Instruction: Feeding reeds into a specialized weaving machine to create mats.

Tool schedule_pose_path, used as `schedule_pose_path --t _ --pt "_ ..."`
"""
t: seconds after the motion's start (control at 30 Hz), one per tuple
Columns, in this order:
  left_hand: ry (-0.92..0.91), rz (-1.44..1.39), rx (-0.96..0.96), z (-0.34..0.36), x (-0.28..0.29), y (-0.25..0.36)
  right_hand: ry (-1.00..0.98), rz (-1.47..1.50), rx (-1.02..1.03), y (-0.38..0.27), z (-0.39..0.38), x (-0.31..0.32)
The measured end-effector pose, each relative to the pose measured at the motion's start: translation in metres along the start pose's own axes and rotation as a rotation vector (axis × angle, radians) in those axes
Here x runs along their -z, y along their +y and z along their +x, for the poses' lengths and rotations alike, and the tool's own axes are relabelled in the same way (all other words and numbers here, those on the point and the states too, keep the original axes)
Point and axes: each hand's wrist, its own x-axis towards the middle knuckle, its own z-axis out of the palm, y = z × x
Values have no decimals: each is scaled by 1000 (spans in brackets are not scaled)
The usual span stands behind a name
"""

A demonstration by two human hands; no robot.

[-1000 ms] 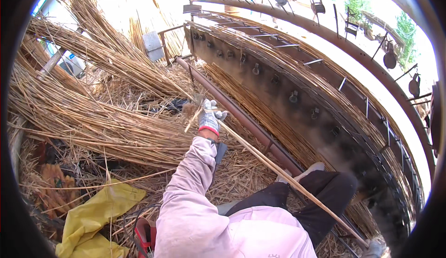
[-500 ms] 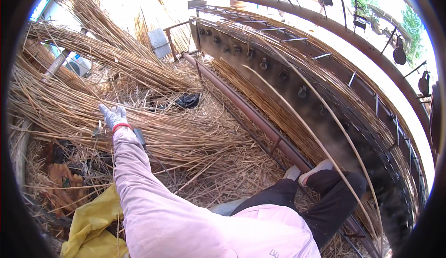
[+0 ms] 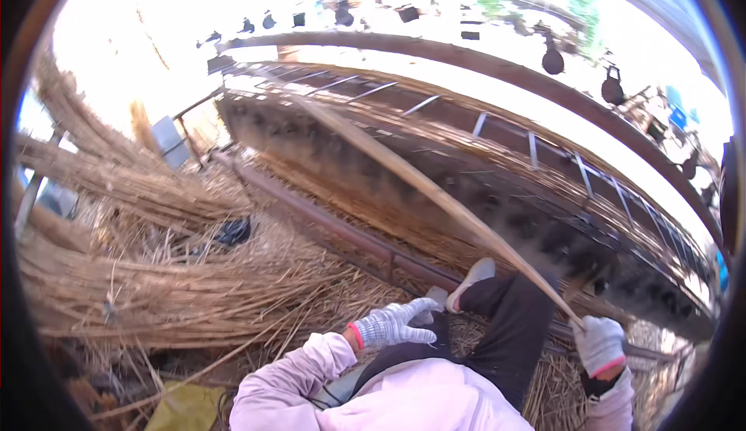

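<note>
In my gloved right hand (image 3: 600,345) is the near end of a long tan reed stalk (image 3: 435,198), gripped in closed fingers. From there it slants up and left over the long dark metal frame (image 3: 497,198), blurred by motion toward its far end. My gloved left hand (image 3: 398,324) hovers above my lap, palm down, fingers stretched out and holding nothing. Left of it lies a thick bundle of dry reeds (image 3: 179,295). Reeds also rest lengthwise along the frame, under its row of light metal strips (image 3: 423,106).
A brown metal rail (image 3: 334,233) runs between my feet and the frame. Weights on rods, such as a round dark one (image 3: 552,61), line the far beam (image 3: 435,53). A yellow sheet (image 3: 185,409) and a black plastic scrap (image 3: 233,231) lie among loose straw at left.
My left hand has come back from the reed bundle to my lap. My right hand has come into view gripping a reed stalk. The view has turned to the right.
</note>
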Motion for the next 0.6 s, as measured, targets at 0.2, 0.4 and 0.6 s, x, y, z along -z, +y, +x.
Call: schedule_pose_path --t 0.2,0.4,0.6 --pt "65 -1277 -462 86 -49 107 -253 382 237 -99 42 58" --pt "416 -1434 -596 19 58 43 -161 425 113 -31 -12 3" --pt "1177 -1051 -277 -37 140 -34 -270 290 -116 38 -104 -38"
